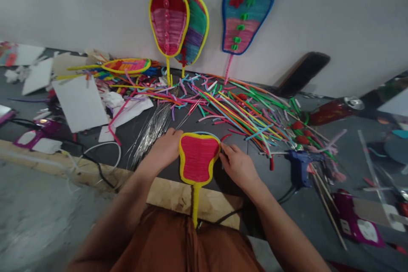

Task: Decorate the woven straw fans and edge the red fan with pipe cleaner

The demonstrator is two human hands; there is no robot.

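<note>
A small hand fan (196, 159) with a red-pink face, a yellow fuzzy rim and a yellow handle is between my hands, its handle pointing toward my body. My left hand (165, 148) grips its upper left edge, with the fingers partly hidden behind it. At the upper right edge, my right hand (237, 163) pinches the rim with closed fingers. A light blue pipe cleaner (207, 133) arches along the fan's top. Just beyond lies a heap of cut, coloured pipe cleaners (236, 112), and a bundle of silvery wires (153, 131) is near my left hand.
Finished fans, one pink (168, 25) and one blue and pink (247, 17), lean on the wall. A blue glue gun (299, 168), a red can (334, 110) and a phone (304, 74) stand right. White cards (81, 104) and a cable (102, 170) lie left.
</note>
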